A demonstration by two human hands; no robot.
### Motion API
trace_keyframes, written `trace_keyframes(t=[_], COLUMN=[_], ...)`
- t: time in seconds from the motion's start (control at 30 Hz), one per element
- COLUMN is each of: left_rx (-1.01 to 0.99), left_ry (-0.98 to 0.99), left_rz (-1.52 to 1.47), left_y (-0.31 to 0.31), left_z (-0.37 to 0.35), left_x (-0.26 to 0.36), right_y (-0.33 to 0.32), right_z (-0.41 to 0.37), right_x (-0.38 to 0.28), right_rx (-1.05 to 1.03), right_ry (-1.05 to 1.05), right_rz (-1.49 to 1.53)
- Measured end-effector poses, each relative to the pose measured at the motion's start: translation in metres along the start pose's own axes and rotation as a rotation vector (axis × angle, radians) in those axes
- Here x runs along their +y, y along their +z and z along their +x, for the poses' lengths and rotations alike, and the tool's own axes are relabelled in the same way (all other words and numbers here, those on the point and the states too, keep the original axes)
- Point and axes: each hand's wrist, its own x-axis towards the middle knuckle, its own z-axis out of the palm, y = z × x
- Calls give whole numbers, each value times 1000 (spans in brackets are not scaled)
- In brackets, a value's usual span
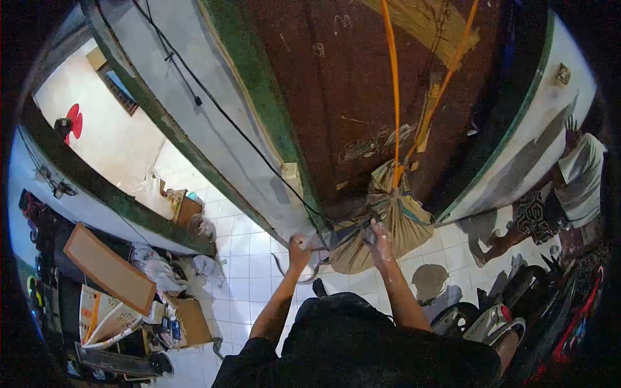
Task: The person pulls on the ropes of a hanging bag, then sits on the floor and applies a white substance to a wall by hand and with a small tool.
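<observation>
Sack (412, 238) sat by the brown door (336, 84), tied neck toward orange ropes (393, 71). Right hand (381, 246), nearer, was at its left side; left hand (299, 252) farther off, fingers curled. Could not tell whether either pinched anything.

White tiles (240, 264) are laid across the floor, and pale walls (213, 97) are edged in green; a bright doorway is seen at left.

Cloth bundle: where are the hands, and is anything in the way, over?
Left hand near the wall, right hand at the bundle; grips unclear. Bundle tied at its neck with orange cord. Black cable trails down between the hands.
</observation>
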Motion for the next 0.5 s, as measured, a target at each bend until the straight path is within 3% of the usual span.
trace_keyframes(t=[0.03, 0.13, 0.2, 0.3, 0.37, 0.47, 0.5], left_rx=[77, 251, 320, 141, 239, 305, 283], left_ry=[48, 139, 89, -106, -151, -164, -197], left_rz=[62, 150, 317, 133, 234, 340, 355], left_y=[-14, -34, -35, -42, -26, -8, -8], left_z=[17, 78, 107, 138, 129, 99, 86], left_x=[29, 77, 83, 117, 114, 75, 63], right_y=[1, 34, 72, 54, 50, 11, 16], right_z=[11, 29, 18, 75, 81, 112, 104], right_x=[3, -9, -39, -3, 10, 53, 52], right_rx=[-42, -55, -139, -237, -260, -469, -316], right_ry=[-54, -211, -88, -16, 43, 169, 312], right_rz=[69, -228, -109, -199, -98, -124, -129])
